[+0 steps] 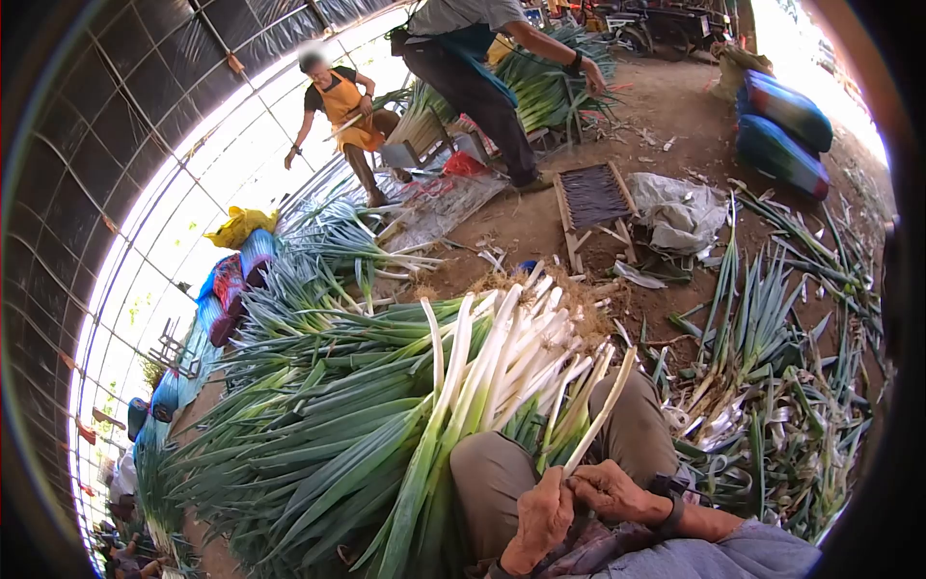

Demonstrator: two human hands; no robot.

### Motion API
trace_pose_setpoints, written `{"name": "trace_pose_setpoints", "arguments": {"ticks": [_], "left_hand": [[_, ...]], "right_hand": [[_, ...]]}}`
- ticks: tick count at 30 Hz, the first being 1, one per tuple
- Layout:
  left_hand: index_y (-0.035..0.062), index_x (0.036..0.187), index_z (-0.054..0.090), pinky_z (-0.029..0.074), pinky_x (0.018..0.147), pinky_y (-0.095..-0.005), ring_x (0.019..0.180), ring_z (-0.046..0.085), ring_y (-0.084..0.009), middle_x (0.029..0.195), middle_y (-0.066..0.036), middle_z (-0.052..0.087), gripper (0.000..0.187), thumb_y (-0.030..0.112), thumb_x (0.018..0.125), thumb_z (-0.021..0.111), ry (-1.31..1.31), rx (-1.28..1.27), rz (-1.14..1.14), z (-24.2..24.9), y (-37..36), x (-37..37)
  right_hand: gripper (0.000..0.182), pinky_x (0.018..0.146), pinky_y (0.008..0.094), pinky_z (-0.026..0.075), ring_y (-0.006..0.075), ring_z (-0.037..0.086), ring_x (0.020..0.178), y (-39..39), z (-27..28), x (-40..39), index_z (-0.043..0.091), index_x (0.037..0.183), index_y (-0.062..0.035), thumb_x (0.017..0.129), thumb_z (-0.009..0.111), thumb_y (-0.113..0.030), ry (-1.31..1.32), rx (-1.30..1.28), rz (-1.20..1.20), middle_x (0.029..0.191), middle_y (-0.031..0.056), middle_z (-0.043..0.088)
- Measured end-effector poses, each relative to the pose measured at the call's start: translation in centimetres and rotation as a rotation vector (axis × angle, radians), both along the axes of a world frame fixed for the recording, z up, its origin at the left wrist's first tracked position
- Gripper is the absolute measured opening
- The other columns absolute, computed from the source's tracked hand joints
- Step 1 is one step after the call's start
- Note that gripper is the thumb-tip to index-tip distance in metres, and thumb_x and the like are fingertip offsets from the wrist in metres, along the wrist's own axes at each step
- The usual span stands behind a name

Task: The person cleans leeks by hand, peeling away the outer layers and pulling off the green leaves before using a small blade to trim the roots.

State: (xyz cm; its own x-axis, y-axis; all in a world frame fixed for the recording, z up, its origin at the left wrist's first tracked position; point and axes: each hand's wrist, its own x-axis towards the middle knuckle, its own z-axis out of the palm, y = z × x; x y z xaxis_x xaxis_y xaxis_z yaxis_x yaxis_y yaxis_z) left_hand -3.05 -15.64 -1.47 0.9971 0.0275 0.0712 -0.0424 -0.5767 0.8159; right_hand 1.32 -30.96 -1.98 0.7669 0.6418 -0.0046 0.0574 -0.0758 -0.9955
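A single leek (600, 415) rises between my knees, its pale end pointing up and away from me. My left hand (540, 523) is closed around its lower part. Close beside it, my right hand (617, 492) is closed with the fingertips pinching the same leek; whether they grip the stalk or an outer leaf is hidden. In front of me and to the left lies a big pile of leeks (318, 425), with white rooted ends toward the middle and green leaves toward the left.
Stripped leaves (772, 444) litter the ground at right. Ahead stand a low wooden stool (593, 198) and a crumpled white sack (675, 210). Blue wrapped bundles (783, 154) lie at far right. Two people are beyond: one in an orange apron (341, 101), one standing in dark trousers (473, 92).
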Motion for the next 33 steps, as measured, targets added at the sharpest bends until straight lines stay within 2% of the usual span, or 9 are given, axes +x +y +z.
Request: {"name": "trace_pose_setpoints", "arguments": {"ticks": [6,9,14,17,19,21,25,30,33], "left_hand": [[0.0046,0.091,0.049,0.041,0.060,-0.0532,0.073,0.057,-0.0477,0.071,-0.026,0.056,0.012,0.016,0.093,0.047,0.136,-0.074,-0.002,-0.4,1.3,-0.5],[0.0040,0.096,0.053,0.043,0.063,-0.0508,0.076,0.057,-0.0482,0.074,-0.027,0.058,0.019,0.022,0.094,0.047,0.197,-0.124,0.061,-0.5,1.7,-0.9],[0.0025,0.104,0.056,0.046,0.065,-0.0453,0.077,0.058,-0.0464,0.078,-0.027,0.059,0.023,0.022,0.094,0.049,0.042,-0.164,0.088,0.1,1.9,-1.4],[-0.0003,0.104,0.059,0.045,0.062,-0.0311,0.065,0.053,-0.0164,0.072,-0.012,0.057,0.023,0.016,0.091,0.052,0.022,-0.198,0.081,0.0,2.2,-1.7],[0.0000,0.104,0.060,0.045,0.061,-0.0304,0.065,0.053,-0.0153,0.072,-0.010,0.057,0.021,0.014,0.090,0.052,0.106,-0.225,0.055,0.8,2.3,-1.9],[0.0003,0.105,0.060,0.045,0.061,-0.0297,0.064,0.053,-0.0141,0.072,-0.009,0.058,0.021,0.012,0.089,0.053,0.111,-0.205,0.024,1.1,2.4,-1.9],[0.0006,0.108,0.059,0.046,0.059,-0.0287,0.062,0.055,-0.0126,0.073,-0.006,0.059,0.022,0.009,0.088,0.054,0.061,-0.156,-0.011,-0.2,2.8,-2.1],[0.0004,0.110,0.058,0.048,0.059,-0.0281,0.062,0.057,-0.0128,0.073,-0.006,0.059,0.023,0.010,0.090,0.055,0.097,-0.200,-0.021,-1.3,2.9,-2.2],[0.0003,0.109,0.058,0.048,0.059,-0.0277,0.061,0.057,-0.0125,0.072,-0.006,0.059,0.021,0.010,0.090,0.055,0.122,-0.216,-0.052,-0.7,2.7,-2.0]], "right_hand": [[0.032,0.053,0.0303,0.044,0.0156,0.054,0.055,-1.7,3.8,-1.6,0.054,0.079,0.0003,0.099,0.045,-0.024,0.090,0.222,0.171,0.060,0.0071,0.052],[0.035,0.053,0.0295,0.046,0.0156,0.057,0.057,-1.3,7.6,-1.9,0.054,0.082,0.0008,0.101,0.043,-0.027,-0.111,0.237,0.200,0.061,0.0056,0.053],[0.023,0.059,0.0282,0.047,0.0119,0.058,0.063,-0.6,8.1,-3.2,0.063,0.104,0.0035,0.098,0.052,-0.016,0.038,0.279,0.033,0.071,0.0031,0.060],[0.023,0.055,0.0253,0.046,0.0090,0.056,0.060,-1.2,7.7,-3.1,0.062,0.106,0.0056,0.095,0.056,-0.013,0.082,0.411,-0.149,0.070,0.0005,0.059],[0.021,0.053,0.0222,0.044,0.0060,0.053,0.058,-3.1,6.6,-1.8,0.062,0.106,0.0069,0.092,0.058,-0.008,0.058,0.419,-0.286,0.070,-0.0013,0.058],[0.016,0.049,0.0180,0.039,0.0024,0.048,0.054,-5.0,7.0,-1.2,0.063,0.099,0.0075,0.087,0.057,-0.001,0.057,0.301,-0.477,0.067,-0.0018,0.055],[0.010,0.049,0.0265,0.035,0.0094,0.046,0.053,-12.2,3.5,0.8,0.063,0.087,0.0009,0.086,0.053,-0.002,-0.443,-0.287,-0.801,0.067,0.0039,0.056],[0.014,0.066,0.0420,0.042,0.0329,0.054,0.071,-21.6,0.0,-1.2,0.059,0.091,-0.0006,0.086,0.060,-0.013,-0.717,-1.291,-0.814,0.085,0.0178,0.061],[0.021,0.079,0.0441,0.042,0.0364,0.056,0.087,-19.3,1.0,-1.8,0.058,0.100,-0.0010,0.085,0.061,-0.015,-0.607,-1.303,-0.842,0.096,0.0196,0.061]]}}
